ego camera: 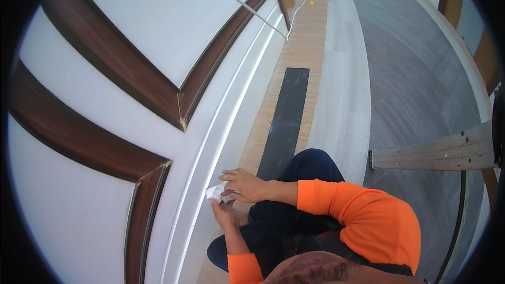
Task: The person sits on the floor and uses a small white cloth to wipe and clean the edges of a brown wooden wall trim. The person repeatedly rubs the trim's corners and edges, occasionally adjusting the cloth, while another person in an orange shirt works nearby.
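A crumpled white piece of thin paper or cloth (214, 192) is held between my two hands, close to the white baseboard (232, 126). My left hand (225, 213) grips it from below, thumb against its lower edge. My right hand (246, 185) reaches over from the right with its fingers spread and bent on the wad. Part of the wad is hidden behind the right fingers. Both hands are in front of my bent legs in dark trousers (311, 165), beside the wall's foot.
Brown-framed white wall panels (154, 102) rise on the left. A black plank (290, 114) lies on the wood-look floor (256, 142). A white cable (240, 4) crosses the wall down to the floor. A small yellow object (311, 2) lies beyond. On the right a scuffed beam (434, 152) juts in.
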The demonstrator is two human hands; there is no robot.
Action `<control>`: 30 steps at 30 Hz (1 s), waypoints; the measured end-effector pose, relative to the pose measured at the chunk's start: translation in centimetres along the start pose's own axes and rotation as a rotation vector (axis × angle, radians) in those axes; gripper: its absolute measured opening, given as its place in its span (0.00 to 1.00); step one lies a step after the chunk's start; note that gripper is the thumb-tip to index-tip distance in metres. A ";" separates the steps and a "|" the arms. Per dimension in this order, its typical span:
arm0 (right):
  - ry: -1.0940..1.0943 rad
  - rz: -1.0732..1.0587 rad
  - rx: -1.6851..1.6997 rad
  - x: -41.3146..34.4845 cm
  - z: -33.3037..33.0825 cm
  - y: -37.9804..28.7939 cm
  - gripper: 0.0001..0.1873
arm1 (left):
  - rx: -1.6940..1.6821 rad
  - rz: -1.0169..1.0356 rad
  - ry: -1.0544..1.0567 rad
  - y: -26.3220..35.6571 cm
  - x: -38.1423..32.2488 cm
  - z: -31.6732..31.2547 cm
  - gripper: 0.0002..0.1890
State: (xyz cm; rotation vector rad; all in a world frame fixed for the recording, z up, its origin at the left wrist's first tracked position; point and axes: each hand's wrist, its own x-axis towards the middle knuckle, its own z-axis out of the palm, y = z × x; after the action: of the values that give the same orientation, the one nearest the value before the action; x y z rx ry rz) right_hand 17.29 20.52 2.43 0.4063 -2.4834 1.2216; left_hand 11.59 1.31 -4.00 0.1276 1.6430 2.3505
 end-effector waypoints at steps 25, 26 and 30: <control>0.364 0.039 0.241 0.3 -5.4 -1.4 0.10 | 2.125 1.071 0.906 24.1 -3.9 -14.1 0.20; 0.360 0.041 0.238 0.3 -5.4 -1.3 0.10 | 2.117 1.085 0.878 24.0 -3.8 -14.8 0.20; 0.336 0.053 0.240 0.2 -5.2 -1.4 0.09 | 1.995 1.246 0.781 24.7 -3.2 -16.4 0.20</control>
State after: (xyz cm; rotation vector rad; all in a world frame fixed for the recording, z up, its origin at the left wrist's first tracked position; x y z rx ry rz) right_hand 18.54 23.85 6.46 0.1755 -2.0852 1.4800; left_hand 6.79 -22.40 13.51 0.7414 4.2024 -0.4605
